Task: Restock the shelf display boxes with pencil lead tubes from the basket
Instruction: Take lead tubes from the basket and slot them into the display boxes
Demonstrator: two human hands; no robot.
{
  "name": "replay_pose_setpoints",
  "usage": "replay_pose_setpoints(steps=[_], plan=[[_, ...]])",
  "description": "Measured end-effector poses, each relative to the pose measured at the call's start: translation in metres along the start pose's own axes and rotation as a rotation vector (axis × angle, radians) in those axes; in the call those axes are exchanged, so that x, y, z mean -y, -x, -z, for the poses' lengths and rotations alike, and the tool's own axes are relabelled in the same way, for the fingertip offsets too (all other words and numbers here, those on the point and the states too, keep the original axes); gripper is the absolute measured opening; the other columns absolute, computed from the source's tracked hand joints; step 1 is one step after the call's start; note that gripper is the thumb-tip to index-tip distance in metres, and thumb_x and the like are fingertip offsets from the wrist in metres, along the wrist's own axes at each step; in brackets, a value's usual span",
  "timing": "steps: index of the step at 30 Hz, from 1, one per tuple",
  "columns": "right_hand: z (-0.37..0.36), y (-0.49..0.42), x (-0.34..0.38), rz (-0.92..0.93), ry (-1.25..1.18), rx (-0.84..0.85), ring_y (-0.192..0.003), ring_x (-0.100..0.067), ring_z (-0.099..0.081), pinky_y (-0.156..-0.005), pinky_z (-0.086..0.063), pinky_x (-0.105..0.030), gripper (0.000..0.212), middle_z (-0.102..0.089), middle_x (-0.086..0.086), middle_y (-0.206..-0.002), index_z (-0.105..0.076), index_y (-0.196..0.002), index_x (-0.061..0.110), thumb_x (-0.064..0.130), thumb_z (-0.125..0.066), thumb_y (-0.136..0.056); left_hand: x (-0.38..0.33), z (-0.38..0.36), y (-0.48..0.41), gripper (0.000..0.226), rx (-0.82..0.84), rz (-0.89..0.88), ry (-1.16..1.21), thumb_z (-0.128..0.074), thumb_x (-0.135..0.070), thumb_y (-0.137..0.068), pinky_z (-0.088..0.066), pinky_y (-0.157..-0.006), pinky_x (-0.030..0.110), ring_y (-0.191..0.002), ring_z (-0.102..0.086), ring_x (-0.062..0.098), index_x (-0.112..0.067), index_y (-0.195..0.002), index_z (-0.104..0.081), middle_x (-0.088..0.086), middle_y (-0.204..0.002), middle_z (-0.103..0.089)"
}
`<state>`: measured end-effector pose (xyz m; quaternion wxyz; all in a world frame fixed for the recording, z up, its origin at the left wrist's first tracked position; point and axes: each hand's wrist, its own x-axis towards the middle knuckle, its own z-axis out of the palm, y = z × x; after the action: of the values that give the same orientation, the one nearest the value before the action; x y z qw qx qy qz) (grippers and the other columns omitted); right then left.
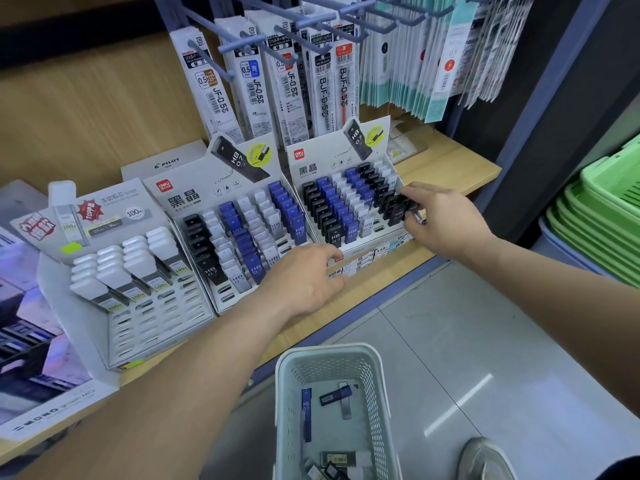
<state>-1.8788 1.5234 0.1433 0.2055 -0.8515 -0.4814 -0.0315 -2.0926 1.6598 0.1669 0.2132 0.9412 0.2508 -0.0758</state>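
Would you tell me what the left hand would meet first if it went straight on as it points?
Probably the front of the right display box; the left hand seems almost against it.

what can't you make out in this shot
Head view:
- Slot under the black tube in the right hand's grip: hidden by its fingers.
- Near end of the basket: cut off by the bottom edge, tube count unknown.
- Print on the shelf-edge labels by the left hand: too small.

Tubes (335,234) read "HB 0.7" — refill packs (221,98) "JF-0.5", box (167,163) "PILOT".
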Motion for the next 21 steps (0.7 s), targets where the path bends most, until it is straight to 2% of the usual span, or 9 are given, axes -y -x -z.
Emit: replay_pose_setpoints(steps=[3, 8, 11, 15, 17, 21], plan=[[0.002, -0.003, 0.001, -0.007, 0.011, 0.007, -0.096, -0.024, -0.064, -0.072, -0.056, -0.037, 0.048, -0.06, 0.006, -0.133, -0.055, -0.139, 0.019, 0.019, -0.051, -0.092, 0.001, 0.0, 0.0, 0.048, 0.005, -0.001, -0.005, -0.057, -0.042, -0.097, -0.042, -0.106, 0.037, -0.131, -0.047, 0.02, -0.028, -0.142, -0.051, -0.004, -0.147, -0.05], [0.014, 0.002, 0.01, -0.105, 0.032, 0.074, -0.12, -0.027, -0.055, -0.085, -0.054, -0.04, 0.055, -0.05, -0.002, -0.143, -0.045, -0.146, 0.022, 0.028, -0.056, -0.093, -0.001, -0.001, 0.005, 0.052, 0.01, -0.019, -0.045, -0.056, -0.043, -0.098, -0.042, -0.109, 0.042, -0.135, -0.045, 0.021, -0.028, -0.147, -0.045, -0.003, -0.151, -0.046], [0.029, 0.015, 0.023, -0.15, 0.055, 0.07, -0.113, -0.03, -0.057, -0.083, -0.054, -0.042, 0.058, -0.045, -0.007, -0.143, -0.04, -0.148, 0.019, 0.032, -0.058, -0.094, -0.005, -0.002, 0.02, 0.054, -0.011, -0.055, -0.047, -0.057, -0.041, -0.097, -0.04, -0.111, 0.042, -0.137, -0.044, 0.021, -0.026, -0.148, -0.044, -0.001, -0.153, -0.044], [0.046, 0.048, 0.041, -0.203, 0.001, 0.077, -0.107, -0.027, -0.059, -0.087, -0.053, -0.042, 0.05, -0.05, -0.006, -0.134, -0.048, -0.141, 0.018, 0.031, -0.06, -0.093, -0.003, -0.018, 0.055, 0.052, 0.004, -0.084, -0.043, -0.058, -0.04, -0.097, -0.044, -0.107, 0.039, -0.129, -0.052, 0.022, -0.022, -0.144, -0.048, 0.001, -0.147, -0.051], [0.045, 0.074, 0.05, -0.242, -0.05, 0.134, -0.109, -0.025, -0.056, -0.091, -0.05, -0.039, 0.047, -0.052, -0.005, -0.129, -0.051, -0.137, 0.017, 0.03, -0.06, -0.093, 0.004, -0.032, 0.075, 0.048, 0.045, -0.085, -0.076, -0.059, -0.039, -0.097, -0.047, -0.101, 0.038, -0.124, -0.054, 0.023, -0.022, -0.141, -0.05, 0.002, -0.143, -0.054], [0.003, 0.144, 0.066, -0.31, -0.108, 0.29, -0.105, -0.027, -0.059, -0.09, -0.048, -0.036, 0.044, -0.058, -0.006, -0.126, -0.054, -0.133, 0.017, 0.032, -0.062, -0.093, 0.031, -0.071, 0.12, 0.05, 0.162, -0.059, -0.129, -0.06, -0.036, -0.097, -0.042, -0.1, 0.032, -0.125, -0.052, 0.022, -0.018, -0.142, -0.049, 0.004, -0.141, -0.053]])
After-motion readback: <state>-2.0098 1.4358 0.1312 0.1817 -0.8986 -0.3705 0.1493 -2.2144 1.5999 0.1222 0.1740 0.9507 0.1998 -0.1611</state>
